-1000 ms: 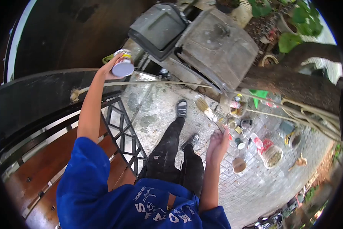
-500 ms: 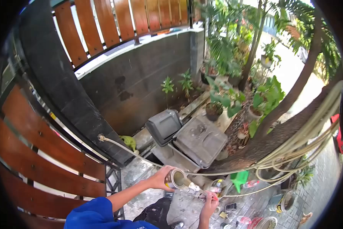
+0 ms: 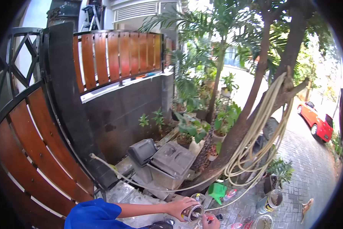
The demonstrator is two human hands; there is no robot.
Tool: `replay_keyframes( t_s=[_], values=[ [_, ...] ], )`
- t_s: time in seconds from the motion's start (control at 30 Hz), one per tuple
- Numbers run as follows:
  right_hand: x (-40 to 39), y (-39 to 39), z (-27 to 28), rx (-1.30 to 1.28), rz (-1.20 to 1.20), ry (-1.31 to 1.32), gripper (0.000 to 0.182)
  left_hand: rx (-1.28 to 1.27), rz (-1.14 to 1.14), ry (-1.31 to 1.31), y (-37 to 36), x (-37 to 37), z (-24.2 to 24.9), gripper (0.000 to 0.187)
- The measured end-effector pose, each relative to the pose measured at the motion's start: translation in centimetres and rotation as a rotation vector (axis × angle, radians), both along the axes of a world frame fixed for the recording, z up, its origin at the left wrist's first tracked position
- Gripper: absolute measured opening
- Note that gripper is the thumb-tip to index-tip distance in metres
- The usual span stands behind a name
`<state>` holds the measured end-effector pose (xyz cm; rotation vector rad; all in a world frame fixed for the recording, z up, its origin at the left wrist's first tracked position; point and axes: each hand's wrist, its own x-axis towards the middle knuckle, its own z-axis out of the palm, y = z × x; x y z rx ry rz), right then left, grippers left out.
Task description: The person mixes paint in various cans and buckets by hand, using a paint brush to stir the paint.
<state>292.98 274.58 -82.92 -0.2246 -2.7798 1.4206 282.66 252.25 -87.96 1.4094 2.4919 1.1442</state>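
Note:
At the bottom centre, my left hand (image 3: 178, 208) is wrapped round a paint can (image 3: 186, 214), which is tilted with its open mouth towards the right. My right hand (image 3: 210, 222) grips a paintbrush (image 3: 197, 215) by its reddish handle, close beside the can. The pale brush head is at the can's mouth; how far it reaches inside I cannot make out. Part of the right hand is cut off by the lower frame edge.
A green plastic scoop-like container (image 3: 217, 192) and a plastic bottle (image 3: 230, 194) lie to the right. Buckets (image 3: 269, 202) stand beyond them. A hose (image 3: 251, 152) hangs on the tree (image 3: 232, 147) and crosses low ahead. Grey bins (image 3: 171, 162) and a wooden gate (image 3: 34, 152) flank the spot.
The view has tilted up, showing more of the street and a red car. The brush, held out from the can before, is now at its mouth, and my hands are closer together.

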Motion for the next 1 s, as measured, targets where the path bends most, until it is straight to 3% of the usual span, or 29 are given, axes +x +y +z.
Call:
replay_keyframes(
  t_s=[0.17, 0.23, 0.3, 0.4, 0.47, 0.5, 0.6, 0.77, 0.83, 1.0],
  values=[
    [1.4, 2.6, -0.7, -0.075, -0.121, 0.136, 0.032, 0.115, -0.094, -0.019, 2.7, -1.0, 0.6, 0.108],
    [0.7, 3.3, -3.3, 0.003, -0.05, 0.482, 0.019, 0.097, -0.121, -0.044, 3.5, -1.1, 0.0, 0.108],
    [1.3, 3.0, -0.7, 0.032, -0.133, 0.289, 0.027, 0.085, -0.166, 0.004, 4.7, -2.1, 1.2, 0.112],
    [0.8, 3.3, 2.3, 0.074, -0.125, 0.499, 0.022, 0.109, -0.131, -0.035, 5.3, -2.8, 2.5, 0.112],
    [0.8, 3.5, 4.7, -0.014, -0.206, 0.47, 0.021, 0.27, -0.164, -0.16, 6.1, -4.1, 2.1, 0.112],
    [0.4, 3.7, 6.1, -0.033, -0.213, 0.49, 0.021, 0.273, -0.2, -0.048, 6.6, -4.8, 3.0, 0.114],
    [0.1, 3.1, 8.3, 0.23, -0.196, 0.487, 0.02, 0.371, -0.191, 0.115, 7.4, -6.7, 3.9, 0.114],
    [0.4, 3.6, 9.2, 0.324, -0.166, 0.416, 0.019, 0.417, -0.36, 0.207, 11.0, -8.9, 4.0, 0.115],
    [1.5, 4.3, 9.8, 0.353, -0.276, 0.456, 0.02, 0.446, -0.416, 0.211, 12.8, -8.5, 3.8, 0.113],
    [6.7, 6.8, 8.8, 0.418, -0.292, 0.453, 0.021, 0.432, -0.453, 0.139, 17.9, -3.8, 3.4, 0.114]
  ],
)
